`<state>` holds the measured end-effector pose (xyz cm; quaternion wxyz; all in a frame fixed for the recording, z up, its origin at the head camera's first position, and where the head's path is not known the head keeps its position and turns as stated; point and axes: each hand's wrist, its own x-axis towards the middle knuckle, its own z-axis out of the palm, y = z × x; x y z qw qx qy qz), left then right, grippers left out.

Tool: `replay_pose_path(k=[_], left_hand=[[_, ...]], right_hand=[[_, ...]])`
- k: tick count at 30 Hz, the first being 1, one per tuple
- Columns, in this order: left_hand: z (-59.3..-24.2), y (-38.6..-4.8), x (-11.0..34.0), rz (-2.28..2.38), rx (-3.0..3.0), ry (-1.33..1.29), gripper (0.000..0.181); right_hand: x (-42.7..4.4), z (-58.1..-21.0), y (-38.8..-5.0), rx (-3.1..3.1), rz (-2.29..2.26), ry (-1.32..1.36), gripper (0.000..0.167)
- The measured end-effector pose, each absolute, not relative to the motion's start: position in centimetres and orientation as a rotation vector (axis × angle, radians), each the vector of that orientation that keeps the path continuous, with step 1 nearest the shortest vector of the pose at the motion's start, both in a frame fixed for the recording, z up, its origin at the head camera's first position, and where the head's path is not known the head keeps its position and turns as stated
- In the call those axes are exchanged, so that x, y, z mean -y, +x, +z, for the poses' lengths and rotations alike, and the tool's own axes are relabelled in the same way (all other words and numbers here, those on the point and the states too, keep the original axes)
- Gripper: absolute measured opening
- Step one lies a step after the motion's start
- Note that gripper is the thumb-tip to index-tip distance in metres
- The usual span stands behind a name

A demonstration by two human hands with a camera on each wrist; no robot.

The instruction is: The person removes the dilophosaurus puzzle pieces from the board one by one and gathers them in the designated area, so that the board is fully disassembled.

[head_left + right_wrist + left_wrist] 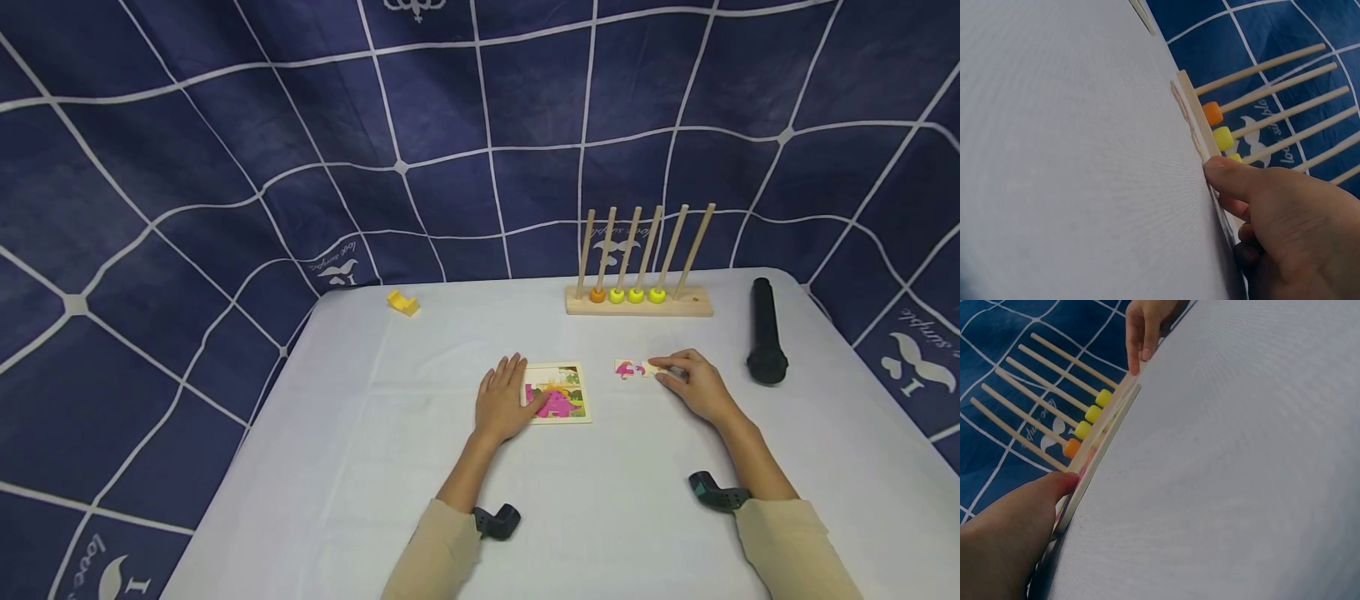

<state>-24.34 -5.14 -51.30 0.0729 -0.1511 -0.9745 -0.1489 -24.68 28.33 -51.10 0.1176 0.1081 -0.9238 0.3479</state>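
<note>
A square wooden puzzle board [557, 420] with a pink dinosaur picture lies on the white table. My left hand [504, 400] rests along its left side, fingers straight and thumb over the picture; the left wrist view shows this hand [1016, 531] at the board's edge [1100, 459]. Right of the board, small puzzle pieces [624, 367] with pink shapes lie in a short row. At the row's right end my right hand [697, 387] pinches a piece between thumb and fingers. In the right wrist view the right hand [1297, 219] partly hides that piece.
A wooden rack [640, 307] with upright rods and several orange and yellow beads stands behind the pieces. A black microphone-shaped object [766, 333] lies at the right. A yellow block [403, 303] lies at the back left. A dark blue patterned cloth [450, 200] hangs behind the table.
</note>
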Motion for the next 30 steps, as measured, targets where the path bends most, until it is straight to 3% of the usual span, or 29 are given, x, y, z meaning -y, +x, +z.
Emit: replay_pose_path(k=[16, 30], left_hand=[[-50.7, -24.3, 5.7, -0.53, 2.99, -0.475, 0.081], [-49.9, -24.3, 7.2, -0.725, 3.001, -0.498, 0.081]], right_hand=[[-27.3, -50.4, -24.6, 2.607, 1.067, 0.338, 0.034], [-18.8, -48.9, -25.0, 2.533, 1.208, 0.555, 0.03]])
